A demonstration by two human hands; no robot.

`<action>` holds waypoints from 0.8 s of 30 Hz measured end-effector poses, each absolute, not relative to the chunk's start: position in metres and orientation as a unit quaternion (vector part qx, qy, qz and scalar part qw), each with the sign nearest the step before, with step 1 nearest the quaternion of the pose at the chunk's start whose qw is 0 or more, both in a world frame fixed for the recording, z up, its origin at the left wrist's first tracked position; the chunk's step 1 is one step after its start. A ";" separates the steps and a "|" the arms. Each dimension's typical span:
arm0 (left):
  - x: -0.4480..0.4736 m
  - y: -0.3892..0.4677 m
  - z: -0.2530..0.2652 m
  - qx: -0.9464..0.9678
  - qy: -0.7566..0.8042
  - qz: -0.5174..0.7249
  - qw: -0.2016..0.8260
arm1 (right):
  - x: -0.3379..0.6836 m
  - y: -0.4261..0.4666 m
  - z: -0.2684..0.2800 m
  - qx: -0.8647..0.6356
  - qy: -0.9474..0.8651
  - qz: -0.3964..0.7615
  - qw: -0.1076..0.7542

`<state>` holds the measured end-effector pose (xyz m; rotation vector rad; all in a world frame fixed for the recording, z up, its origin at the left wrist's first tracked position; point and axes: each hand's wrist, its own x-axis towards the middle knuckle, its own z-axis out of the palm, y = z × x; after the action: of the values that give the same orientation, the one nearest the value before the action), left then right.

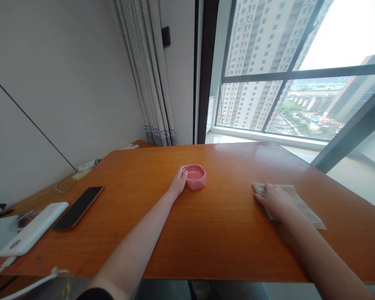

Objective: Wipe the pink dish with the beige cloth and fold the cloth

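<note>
A pink faceted ashtray (196, 178) stands upright near the middle of the wooden table (225, 233). My left hand (178, 182) grips its left side, fingers closed around the rim and wall. Over to the right, a folded light grey cloth (306, 210) lies flat on the tabletop. My right hand (276, 201) rests palm down on this cloth, fingers stretched over its left part and pressing it to the wood.
A black-screened phone (78, 208) and a white power bank (34, 228) with a cable lie at the left. Behind them a power strip (89, 165) sits by the wall. A curtain (150, 75) and a large window stand beyond the table's far edge.
</note>
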<state>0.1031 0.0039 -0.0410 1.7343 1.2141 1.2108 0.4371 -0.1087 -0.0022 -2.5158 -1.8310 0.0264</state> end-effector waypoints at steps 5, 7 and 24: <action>0.102 0.002 -0.039 0.671 0.465 0.460 0.348 | 0.423 -0.095 0.005 -0.816 -0.577 0.033 -0.019; 0.102 0.002 -0.038 0.670 0.468 0.457 0.352 | 0.418 -0.090 0.013 -0.806 -0.591 0.037 -0.005; 0.077 0.004 0.002 0.703 0.628 0.214 0.255 | 0.289 -0.067 0.029 -0.692 -0.709 0.053 0.123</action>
<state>0.0773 0.0039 0.0024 1.9087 1.7057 0.5823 0.2895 -0.0668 0.0293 -2.0193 -2.0686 0.1558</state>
